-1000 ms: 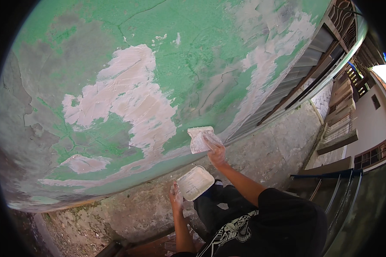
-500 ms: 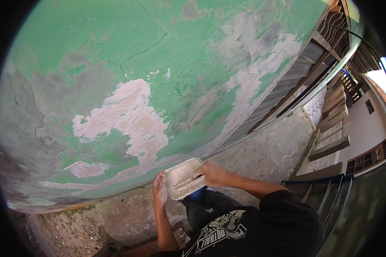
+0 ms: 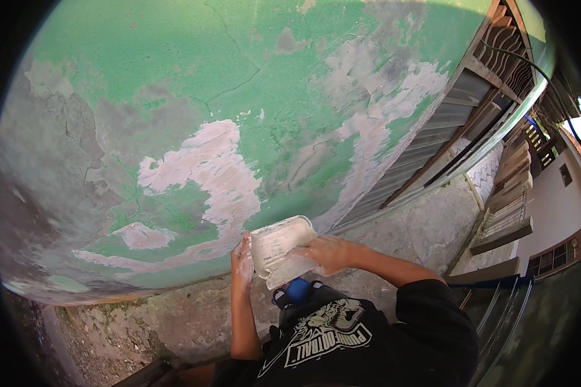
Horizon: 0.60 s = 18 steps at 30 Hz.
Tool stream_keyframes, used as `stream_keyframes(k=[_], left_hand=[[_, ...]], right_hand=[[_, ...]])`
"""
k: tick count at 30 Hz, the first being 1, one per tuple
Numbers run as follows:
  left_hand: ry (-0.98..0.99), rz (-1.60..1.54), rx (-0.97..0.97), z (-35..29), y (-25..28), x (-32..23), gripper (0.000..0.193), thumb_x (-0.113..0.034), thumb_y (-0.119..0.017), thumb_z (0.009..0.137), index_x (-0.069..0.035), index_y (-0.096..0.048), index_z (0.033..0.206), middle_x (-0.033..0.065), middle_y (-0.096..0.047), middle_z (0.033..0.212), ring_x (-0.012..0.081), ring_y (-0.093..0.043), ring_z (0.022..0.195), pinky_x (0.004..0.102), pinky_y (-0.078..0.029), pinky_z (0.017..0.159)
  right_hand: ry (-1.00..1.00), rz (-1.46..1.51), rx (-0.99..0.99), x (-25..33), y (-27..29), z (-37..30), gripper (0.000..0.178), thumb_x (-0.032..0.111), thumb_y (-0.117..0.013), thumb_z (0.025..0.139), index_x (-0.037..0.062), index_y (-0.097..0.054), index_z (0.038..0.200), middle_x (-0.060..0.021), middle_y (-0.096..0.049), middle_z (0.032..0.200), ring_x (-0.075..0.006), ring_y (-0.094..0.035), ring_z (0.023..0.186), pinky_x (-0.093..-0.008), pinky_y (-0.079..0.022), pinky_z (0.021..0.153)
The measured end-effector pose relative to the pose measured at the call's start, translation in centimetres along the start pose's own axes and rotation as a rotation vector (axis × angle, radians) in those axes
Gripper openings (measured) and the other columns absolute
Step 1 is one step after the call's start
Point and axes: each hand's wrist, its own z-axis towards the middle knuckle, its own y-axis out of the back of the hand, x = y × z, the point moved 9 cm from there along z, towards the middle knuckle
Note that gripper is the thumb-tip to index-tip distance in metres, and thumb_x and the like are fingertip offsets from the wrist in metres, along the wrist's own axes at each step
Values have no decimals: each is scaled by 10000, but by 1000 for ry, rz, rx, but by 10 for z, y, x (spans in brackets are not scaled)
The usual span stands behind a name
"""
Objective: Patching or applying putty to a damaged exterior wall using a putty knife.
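My left hand [image 3: 242,263] grips the left side of a shallow, whitish rectangular tub [image 3: 279,237], smeared inside with pale putty. The tub is held in front of my body, near the foot of the wall. Over its near right side, my right hand [image 3: 329,254] is closed on a putty knife; its pale, coated blade [image 3: 289,268] lies low in the tub, and its handle is hidden in my fingers. Pale dust or putty coats both hands. Ahead rises a green wall [image 3: 174,71] with broad whitish putty patches [image 3: 229,177] and bare grey areas.
Grey horizontal slats [image 3: 426,151] with a wooden frame adjoin the wall on the right. Rough concrete ground [image 3: 426,226] runs along the wall's foot. A blue-topped metal frame [image 3: 490,282] stands close by my right elbow. A pale building [image 3: 552,200] is farther right.
The tub has tilted and moved slightly up, away from my body. My right hand has shifted a little right, and the putty knife has turned, its blade now at the tub's near side.
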Motion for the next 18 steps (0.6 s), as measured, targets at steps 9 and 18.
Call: stream_keyframes(k=[9, 18], left_hand=[[-57, 60, 8, -9, -11, -33, 579, -495, -507, 966, 56, -677, 1008, 95, -682, 899, 122, -600, 785, 271, -494, 713], [-46, 40, -37, -14, -1, -26, 588, -506, -497, 967, 50, -689, 967, 87, -682, 854, 112, -590, 743, 272, -491, 683]], right_hand=[[-38, -203, -53, 17, 57, 13, 255, 242, -587, 897, 141, -623, 1128, -173, -644, 987, -376, -618, 886, -477, -491, 766], [68, -217, 4, 31, 49, 15, 272, 183, -648, 825, 138, -623, 1092, -167, -642, 855, -373, -619, 834, -490, -472, 697]])
